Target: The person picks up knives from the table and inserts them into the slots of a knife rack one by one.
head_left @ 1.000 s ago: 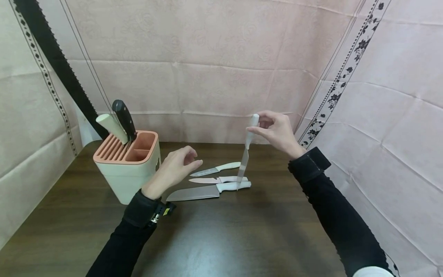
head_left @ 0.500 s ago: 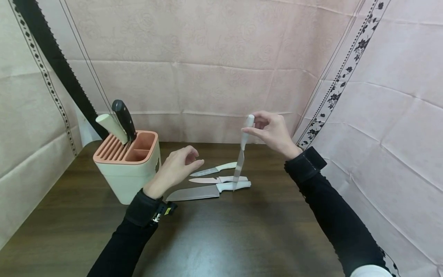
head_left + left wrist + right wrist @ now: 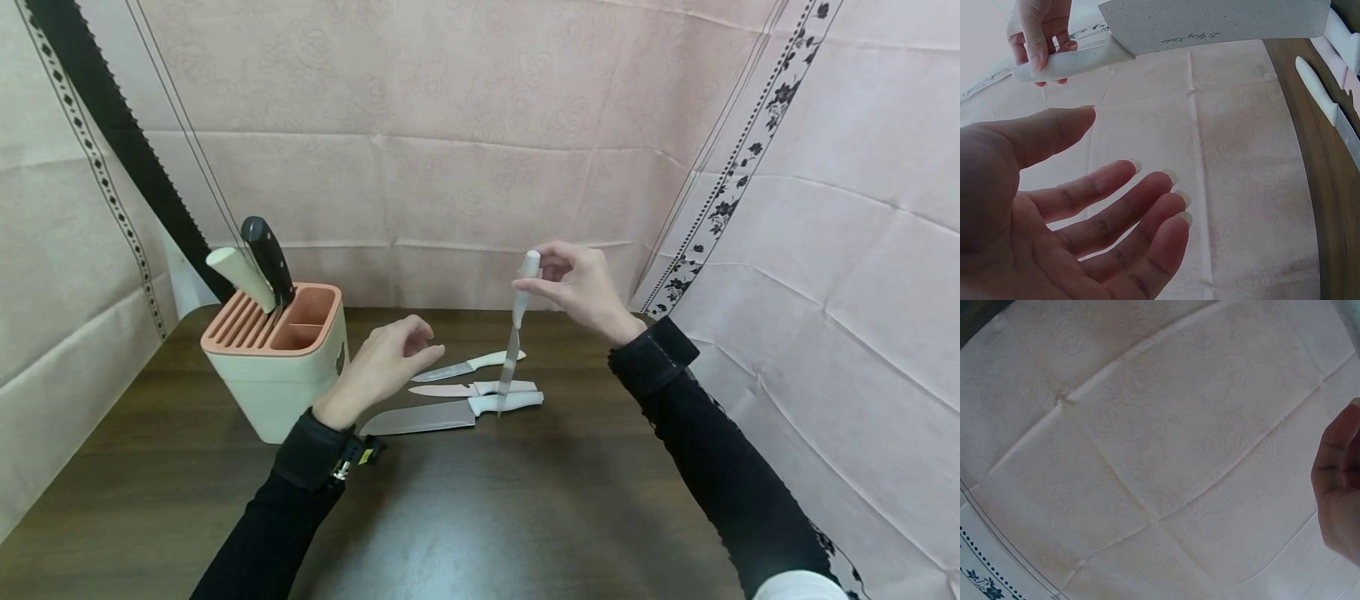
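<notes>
My right hand [image 3: 577, 287] pinches the white handle of a knife [image 3: 513, 333] that hangs blade down above the table; the same knife [image 3: 1166, 31] fills the top of the left wrist view. My left hand [image 3: 386, 362] hovers with relaxed, straight fingers and holds nothing, between the knife block [image 3: 276, 358] and three white-handled knives lying on the table: a small one [image 3: 468, 365], a pinkish one [image 3: 468, 389] and a wide one [image 3: 450, 413]. The block, cream with a pink slotted top, holds a black-handled knife [image 3: 267, 258] and a cream-handled knife [image 3: 242, 278].
The dark wooden table [image 3: 480, 517] is fenced by pink cloth [image 3: 450, 167] at the back and on both sides. The right wrist view shows only cloth [image 3: 1147, 450] and a finger's edge.
My right hand has carried the hanging knife a little to the left, toward the lying knives. The left hand has barely moved.
</notes>
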Action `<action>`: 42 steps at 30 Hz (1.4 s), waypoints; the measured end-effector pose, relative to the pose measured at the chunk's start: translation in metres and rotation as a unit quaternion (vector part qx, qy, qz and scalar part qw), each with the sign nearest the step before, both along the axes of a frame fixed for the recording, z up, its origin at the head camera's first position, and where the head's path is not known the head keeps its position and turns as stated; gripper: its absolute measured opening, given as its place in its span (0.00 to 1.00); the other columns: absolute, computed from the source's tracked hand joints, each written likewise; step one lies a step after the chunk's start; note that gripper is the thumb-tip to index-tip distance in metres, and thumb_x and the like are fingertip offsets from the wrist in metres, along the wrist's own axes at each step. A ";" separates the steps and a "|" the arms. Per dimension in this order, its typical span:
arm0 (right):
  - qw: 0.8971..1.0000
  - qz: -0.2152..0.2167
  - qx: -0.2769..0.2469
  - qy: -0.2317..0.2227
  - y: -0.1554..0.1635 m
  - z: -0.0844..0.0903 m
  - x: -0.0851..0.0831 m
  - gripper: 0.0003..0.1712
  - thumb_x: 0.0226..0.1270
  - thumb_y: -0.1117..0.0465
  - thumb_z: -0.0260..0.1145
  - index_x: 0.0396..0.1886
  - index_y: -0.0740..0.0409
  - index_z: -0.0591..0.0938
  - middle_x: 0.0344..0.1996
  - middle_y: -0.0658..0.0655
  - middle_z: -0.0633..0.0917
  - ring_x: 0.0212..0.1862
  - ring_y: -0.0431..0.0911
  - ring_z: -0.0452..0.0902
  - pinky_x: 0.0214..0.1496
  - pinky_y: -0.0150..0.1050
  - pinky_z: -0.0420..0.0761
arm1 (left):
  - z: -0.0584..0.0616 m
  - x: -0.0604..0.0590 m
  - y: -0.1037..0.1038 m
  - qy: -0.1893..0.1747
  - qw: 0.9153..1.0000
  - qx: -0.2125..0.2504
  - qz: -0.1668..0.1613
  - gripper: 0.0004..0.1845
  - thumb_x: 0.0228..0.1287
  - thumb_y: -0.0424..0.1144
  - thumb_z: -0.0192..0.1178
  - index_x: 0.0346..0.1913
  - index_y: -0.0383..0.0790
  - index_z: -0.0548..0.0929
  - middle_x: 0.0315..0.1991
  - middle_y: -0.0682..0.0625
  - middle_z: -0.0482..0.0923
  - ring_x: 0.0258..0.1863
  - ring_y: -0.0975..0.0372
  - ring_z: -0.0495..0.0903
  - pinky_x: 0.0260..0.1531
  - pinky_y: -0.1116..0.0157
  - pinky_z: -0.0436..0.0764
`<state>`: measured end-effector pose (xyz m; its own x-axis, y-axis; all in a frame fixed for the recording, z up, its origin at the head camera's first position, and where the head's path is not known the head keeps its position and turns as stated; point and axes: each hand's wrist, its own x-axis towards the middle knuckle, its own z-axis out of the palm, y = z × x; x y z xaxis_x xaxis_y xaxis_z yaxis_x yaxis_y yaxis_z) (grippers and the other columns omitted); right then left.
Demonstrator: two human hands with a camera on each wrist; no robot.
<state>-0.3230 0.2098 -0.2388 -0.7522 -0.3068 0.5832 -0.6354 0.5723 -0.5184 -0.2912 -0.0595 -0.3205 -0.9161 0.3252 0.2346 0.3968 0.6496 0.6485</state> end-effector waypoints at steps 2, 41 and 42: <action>1.000 0.001 -0.001 -0.001 0.002 -0.005 -0.007 0.18 0.50 0.65 0.77 0.41 0.65 0.83 0.31 0.62 0.89 0.27 0.43 0.77 0.30 0.23 0.72 | 0.000 0.000 0.000 0.000 1.000 0.000 -0.002 0.17 0.67 0.47 0.59 0.51 0.40 0.77 0.42 0.46 0.80 0.42 0.56 0.77 0.42 0.59 0.78; 0.999 0.036 0.023 0.020 -0.019 0.000 -0.009 0.17 0.49 0.58 0.78 0.39 0.58 0.84 0.29 0.55 0.89 0.25 0.42 0.79 0.31 0.28 0.74 | 0.021 -0.008 0.029 0.029 0.997 0.051 -0.042 0.18 0.68 0.48 0.59 0.53 0.40 0.76 0.47 0.46 0.81 0.46 0.56 0.79 0.49 0.57 0.79; 0.999 0.037 0.023 0.022 -0.019 0.000 -0.009 0.17 0.49 0.58 0.78 0.39 0.59 0.84 0.29 0.55 0.89 0.25 0.42 0.79 0.31 0.28 0.74 | 0.022 -0.008 0.032 0.034 0.997 0.057 -0.045 0.18 0.68 0.48 0.59 0.53 0.40 0.76 0.48 0.45 0.81 0.47 0.56 0.79 0.49 0.57 0.79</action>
